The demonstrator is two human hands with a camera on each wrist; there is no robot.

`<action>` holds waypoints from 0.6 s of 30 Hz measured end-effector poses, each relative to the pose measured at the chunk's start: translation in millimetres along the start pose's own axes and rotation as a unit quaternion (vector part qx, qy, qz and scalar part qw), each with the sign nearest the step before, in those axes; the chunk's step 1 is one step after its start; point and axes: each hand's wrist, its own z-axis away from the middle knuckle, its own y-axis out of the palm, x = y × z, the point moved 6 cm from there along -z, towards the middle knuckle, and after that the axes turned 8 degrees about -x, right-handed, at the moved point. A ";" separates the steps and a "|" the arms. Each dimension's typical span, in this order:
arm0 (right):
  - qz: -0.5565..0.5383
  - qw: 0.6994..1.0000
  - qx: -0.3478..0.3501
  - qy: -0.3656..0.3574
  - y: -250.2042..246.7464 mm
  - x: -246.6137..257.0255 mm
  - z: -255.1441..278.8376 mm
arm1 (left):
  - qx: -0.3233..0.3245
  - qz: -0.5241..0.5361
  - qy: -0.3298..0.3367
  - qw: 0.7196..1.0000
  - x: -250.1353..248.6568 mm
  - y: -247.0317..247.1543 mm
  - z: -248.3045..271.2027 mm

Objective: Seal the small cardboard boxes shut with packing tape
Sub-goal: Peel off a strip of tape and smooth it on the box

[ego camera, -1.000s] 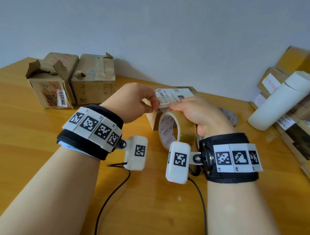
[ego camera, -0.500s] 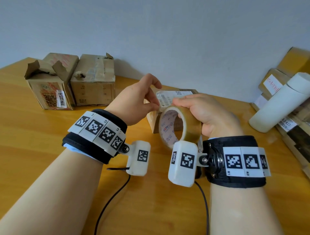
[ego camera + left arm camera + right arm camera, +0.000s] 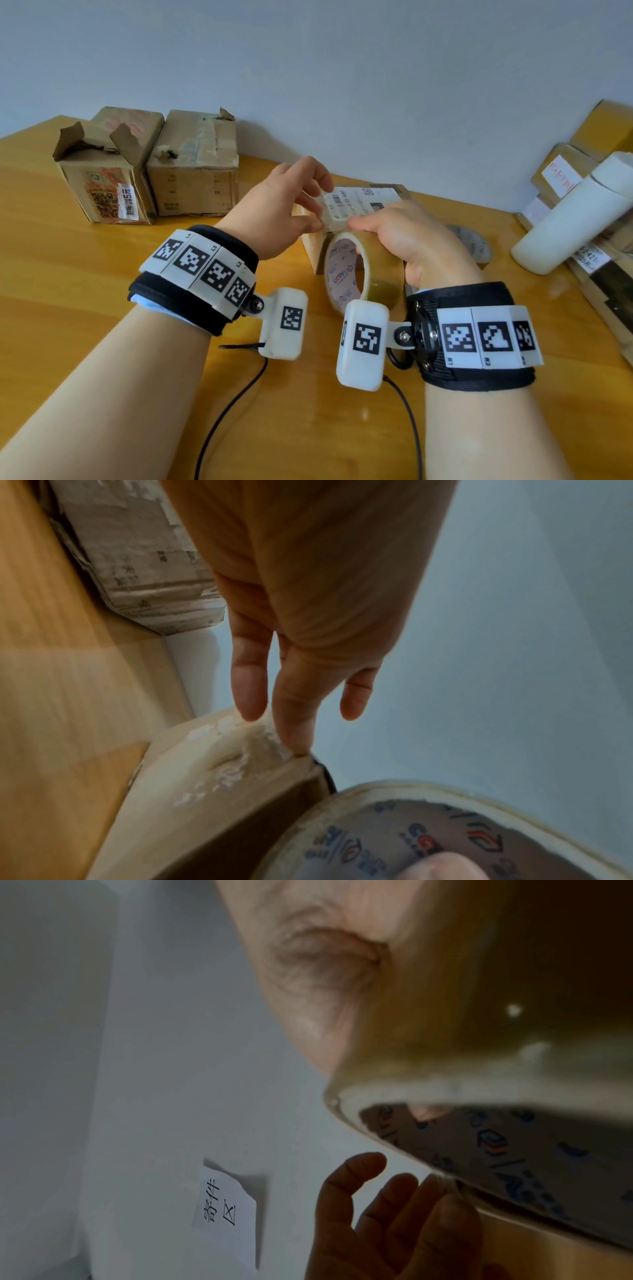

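Observation:
A small cardboard box (image 3: 363, 202) with a white label lies on the wooden table (image 3: 68, 274), mid-view in the head view. In front of it my right hand (image 3: 370, 229) grips a roll of clear packing tape (image 3: 368, 274), thumb on top and fingers through the core. My left hand (image 3: 320, 219) pinches the loose tape end at the box's near-left top edge. The left wrist view shows the fingertips (image 3: 294, 731) on crinkled tape over the box edge (image 3: 205, 777), with the roll (image 3: 445, 831) just below. The roll (image 3: 479, 1015) fills the right wrist view.
Two worn cardboard boxes (image 3: 102, 178) (image 3: 195, 164) stand at the back left. On the right, a white cylinder (image 3: 575, 219) leans on stacked parcels (image 3: 561, 168). A grey disc (image 3: 474, 243) lies behind my right hand. Cables (image 3: 233, 411) trail toward me. A paper sign (image 3: 226, 1204) hangs on the wall.
My left hand left the box label, lifted toward the roll, and now pinches the tape end at the box's edge. The right hand has kept the roll in front of the box.

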 end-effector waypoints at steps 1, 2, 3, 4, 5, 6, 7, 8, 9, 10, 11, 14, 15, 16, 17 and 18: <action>0.003 1.000 -0.001 -0.001 -0.5 0.1 0.5 | 0.000 0.001 -0.001 1.000 0.4 -0.1 0.2; 0.007 1.000 -0.001 -0.003 -0.7 0.3 0.6 | -0.001 0.001 -0.001 1.000 0.6 -0.2 0.2; 0.009 1.000 -0.002 -0.004 -0.7 0.7 1.1 | -0.001 0.000 0.000 1.000 0.5 -0.3 0.1; 0.010 1.000 -0.003 -0.005 -0.6 1.0 1.0 | -0.001 -0.001 0.000 1.000 0.3 -0.5 -0.1; 0.011 1.000 -0.004 -0.006 -0.5 1.6 1.4 | -0.001 -0.002 0.001 1.000 0.0 -0.5 -0.1; 0.012 1.000 -0.006 -0.007 -0.3 1.6 1.2 | -0.002 -0.004 0.001 1.000 -0.2 -0.6 -0.1; 0.012 1.000 -0.008 -0.007 -0.3 1.8 1.6 | -0.002 -0.005 0.002 1.000 -0.5 -0.6 0.0; 0.015 1.000 -0.010 -0.007 -0.1 1.8 1.7 | -0.003 -0.005 0.003 1.000 -0.6 -0.5 0.2; 0.019 1.000 -0.013 -0.008 -0.2 2.0 2.0 | -0.003 -0.005 0.004 1.000 -0.9 -0.4 0.4; 0.024 1.000 -0.016 -0.009 -0.2 2.1 2.0 | -0.003 -0.006 0.004 1.000 -1.2 -0.4 0.4; 0.028 0.999 -0.018 -0.010 -0.1 2.2 2.3 | -0.003 -0.009 0.004 1.000 -1.5 -0.3 0.4; 0.035 0.999 -0.020 -0.009 0.0 1.4 1.5 | 0.000 -0.016 0.004 1.000 -1.4 -0.2 0.1; 0.034 0.999 -0.020 -0.006 0.0 0.9 1.7 | 0.001 -0.017 0.003 1.000 -1.3 -0.2 0.2; 0.033 0.999 -0.020 -0.004 0.3 0.2 1.6 | 0.002 -0.019 0.004 1.000 -1.2 -0.1 0.3; 0.032 0.999 -0.021 -0.003 0.3 0.0 1.5 | 0.003 -0.022 0.004 1.000 -1.4 0.0 0.4; 0.034 0.999 -0.022 -0.004 0.3 -0.1 1.3 | 0.004 -0.026 0.005 1.000 -1.4 0.1 0.4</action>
